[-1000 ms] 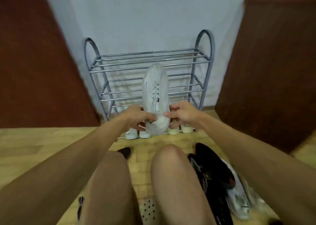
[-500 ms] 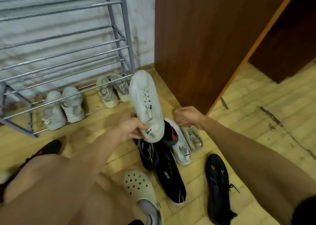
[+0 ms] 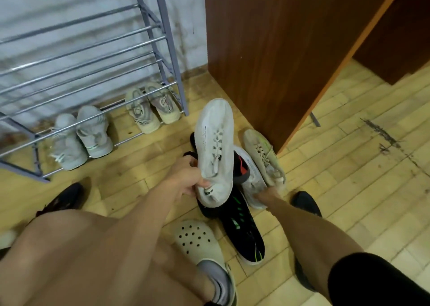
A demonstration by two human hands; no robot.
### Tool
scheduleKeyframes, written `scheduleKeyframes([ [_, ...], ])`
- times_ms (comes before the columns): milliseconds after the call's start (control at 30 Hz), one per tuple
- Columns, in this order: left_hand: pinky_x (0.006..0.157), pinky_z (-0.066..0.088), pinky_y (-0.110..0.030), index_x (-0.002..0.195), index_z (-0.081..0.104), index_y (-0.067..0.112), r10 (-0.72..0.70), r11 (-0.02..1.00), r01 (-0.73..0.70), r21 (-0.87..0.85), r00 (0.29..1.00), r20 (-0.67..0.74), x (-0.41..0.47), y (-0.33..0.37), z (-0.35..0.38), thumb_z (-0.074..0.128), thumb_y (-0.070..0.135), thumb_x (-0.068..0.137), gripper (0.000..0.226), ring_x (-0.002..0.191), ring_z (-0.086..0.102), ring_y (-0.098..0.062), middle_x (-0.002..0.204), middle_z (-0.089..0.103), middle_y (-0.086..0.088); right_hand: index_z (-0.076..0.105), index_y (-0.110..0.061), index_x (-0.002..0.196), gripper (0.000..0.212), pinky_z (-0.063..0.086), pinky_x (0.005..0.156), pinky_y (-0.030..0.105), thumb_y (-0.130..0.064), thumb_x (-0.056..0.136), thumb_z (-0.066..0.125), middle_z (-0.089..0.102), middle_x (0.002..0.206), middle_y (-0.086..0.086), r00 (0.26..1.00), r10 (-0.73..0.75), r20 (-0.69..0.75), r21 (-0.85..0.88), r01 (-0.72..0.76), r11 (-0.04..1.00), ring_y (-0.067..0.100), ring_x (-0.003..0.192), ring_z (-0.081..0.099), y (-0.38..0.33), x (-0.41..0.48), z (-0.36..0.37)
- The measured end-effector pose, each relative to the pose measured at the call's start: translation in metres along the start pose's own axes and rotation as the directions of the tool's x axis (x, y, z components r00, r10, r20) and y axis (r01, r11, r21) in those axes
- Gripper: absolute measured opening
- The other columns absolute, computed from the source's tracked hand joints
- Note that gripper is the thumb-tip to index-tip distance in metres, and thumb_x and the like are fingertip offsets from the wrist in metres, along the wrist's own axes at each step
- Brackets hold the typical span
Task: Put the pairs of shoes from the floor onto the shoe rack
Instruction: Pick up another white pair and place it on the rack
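My left hand [image 3: 186, 177] is shut on the heel of a white lace-up sneaker [image 3: 214, 142], holding it toe-up over a pile of shoes on the floor. My right hand [image 3: 266, 192] is down at the heel of a second white sneaker [image 3: 252, 180] lying in the pile; its fingers are hidden. Also in the pile are a black shoe with green marks [image 3: 242, 231] and a beige laced sneaker [image 3: 265, 159]. The grey metal shoe rack [image 3: 160, 38] stands at the upper left. A pale grey pair [image 3: 81, 138] and a beige pair [image 3: 151, 107] sit on its bottom bars.
A brown wooden cabinet [image 3: 279, 49] stands right behind the pile. One black shoe [image 3: 304, 203] lies by my right forearm and another [image 3: 62, 198] by my left knee. My foot wears a white clog [image 3: 197, 243]. The floor is pale wood blocks.
My view swung from the rack down to the floor pile. My right hand let go of the white sneaker and dropped to the shoes on the floor; my left hand kept hold.
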State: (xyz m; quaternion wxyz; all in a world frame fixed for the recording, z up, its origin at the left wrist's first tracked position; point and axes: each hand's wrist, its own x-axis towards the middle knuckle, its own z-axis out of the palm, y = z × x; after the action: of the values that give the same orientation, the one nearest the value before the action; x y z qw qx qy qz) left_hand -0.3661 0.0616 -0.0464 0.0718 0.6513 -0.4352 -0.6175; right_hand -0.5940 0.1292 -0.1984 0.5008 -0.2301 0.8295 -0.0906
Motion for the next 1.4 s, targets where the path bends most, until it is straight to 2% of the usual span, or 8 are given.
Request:
scheduleKeyframes([
  [133, 0.068, 0.056, -0.037, 0.112, 0.053, 0.018, -0.019, 0.999, 0.02, 0.025, 0.999, -0.028, 0.005, -0.004, -0.012, 0.076, -0.008, 0.07, 0.055, 0.102, 0.063, -0.029, 0.111, 0.066, -0.009, 0.038, 0.005, 0.139, 0.059, 0.05, 0.09, 0.036, -0.019, 0.09, 0.062, 0.057, 0.124, 0.022, 0.997, 0.025, -0.075, -0.071, -0.031, 0.997, 0.03, 0.101, 0.057, -0.004, 0.008, 0.001],
  [300, 0.059, 0.054, -0.034, 0.123, 0.052, 0.013, -0.033, 0.999, 0.033, 0.004, 0.999, -0.041, 0.003, -0.003, -0.018, 0.073, -0.009, 0.073, 0.059, 0.099, 0.063, -0.028, 0.109, 0.066, -0.01, 0.057, 0.0, 0.087, 0.025, 0.06, 0.075, 0.041, -0.013, 0.077, 0.077, 0.063, 0.08, 0.016, 1.0, -0.018, 0.017, -0.214, 0.021, 0.977, 0.028, 0.066, 0.063, -0.025, -0.004, -0.023],
  [533, 0.085, 0.054, -0.043, 0.115, 0.056, 0.004, -0.047, 0.995, 0.041, -0.092, 0.997, -0.068, -0.019, 0.006, 0.001, 0.072, -0.005, 0.078, 0.041, 0.105, 0.062, -0.034, 0.105, 0.063, -0.013, 0.062, -0.001, 0.101, 0.035, 0.059, 0.08, 0.04, -0.021, 0.074, 0.074, 0.068, 0.103, 0.018, 0.968, -0.229, -0.098, -0.444, 0.164, 0.881, 0.032, 0.094, 0.069, -0.073, -0.057, -0.06],
  [767, 0.079, 0.055, -0.038, 0.122, 0.057, 0.003, -0.036, 0.97, 0.008, -0.244, 0.993, -0.108, -0.045, 0.007, -0.004, 0.068, -0.001, 0.081, 0.043, 0.098, 0.061, -0.028, 0.11, 0.064, -0.012, 0.059, -0.01, 0.114, 0.024, 0.05, 0.081, 0.034, -0.013, 0.093, 0.049, 0.06, 0.114, 0.011, 0.771, -0.586, -0.247, -0.885, 0.066, 0.46, 0.027, 0.105, 0.061, -0.105, -0.113, -0.086],
  [867, 0.09, 0.053, -0.041, 0.12, 0.056, 0.0, -0.034, 0.952, -0.012, -0.307, 0.989, -0.142, -0.053, 0.009, -0.021, 0.066, -0.004, 0.082, 0.039, 0.102, 0.061, -0.031, 0.111, 0.063, -0.016, 0.059, -0.008, 0.118, 0.028, 0.051, 0.087, 0.036, -0.016, 0.094, 0.048, 0.057, 0.12, 0.015, 0.716, -0.641, -0.277, -0.91, 0.019, 0.414, 0.031, 0.111, 0.06, -0.121, -0.124, -0.094],
  [1100, 0.056, 0.052, -0.04, 0.104, 0.052, 0.003, -0.037, 0.924, -0.074, -0.375, 0.959, -0.281, -0.053, 0.022, -0.07, 0.066, -0.01, 0.08, 0.031, 0.091, 0.061, -0.035, 0.089, 0.058, -0.016, 0.061, -0.004, 0.09, 0.034, 0.058, 0.059, 0.032, -0.031, 0.076, 0.075, 0.07, 0.092, 0.012, 0.873, -0.44, -0.209, -0.291, 0.374, 0.881, 0.025, 0.068, 0.07, -0.167, -0.126, -0.073],
  [1267, 0.07, 0.055, -0.043, 0.097, 0.056, -0.002, -0.053, 0.922, -0.103, -0.373, 0.921, -0.386, -0.025, 0.027, -0.125, 0.068, -0.008, 0.079, 0.022, 0.084, 0.063, -0.033, 0.079, 0.059, -0.014, 0.065, 0.001, 0.096, 0.034, 0.059, 0.05, 0.028, -0.016, 0.073, 0.082, 0.069, 0.085, 0.011, 0.908, -0.418, -0.027, 0.132, 0.418, 0.899, 0.025, 0.075, 0.07, -0.222, -0.114, -0.017],
  [1400, 0.062, 0.057, -0.044, 0.075, 0.057, 0.0, -0.063, 0.87, -0.176, -0.46, 0.887, -0.457, 0.017, 0.033, -0.17, 0.074, -0.009, 0.073, 0.02, 0.073, 0.063, -0.029, 0.081, 0.063, -0.016, 0.062, 0.0, 0.085, 0.026, 0.061, 0.071, 0.043, -0.014, 0.075, 0.081, 0.069, 0.09, 0.014, 0.891, -0.452, 0.035, 0.286, 0.425, 0.859, 0.028, 0.081, 0.069, -0.277, -0.096, 0.025],
])
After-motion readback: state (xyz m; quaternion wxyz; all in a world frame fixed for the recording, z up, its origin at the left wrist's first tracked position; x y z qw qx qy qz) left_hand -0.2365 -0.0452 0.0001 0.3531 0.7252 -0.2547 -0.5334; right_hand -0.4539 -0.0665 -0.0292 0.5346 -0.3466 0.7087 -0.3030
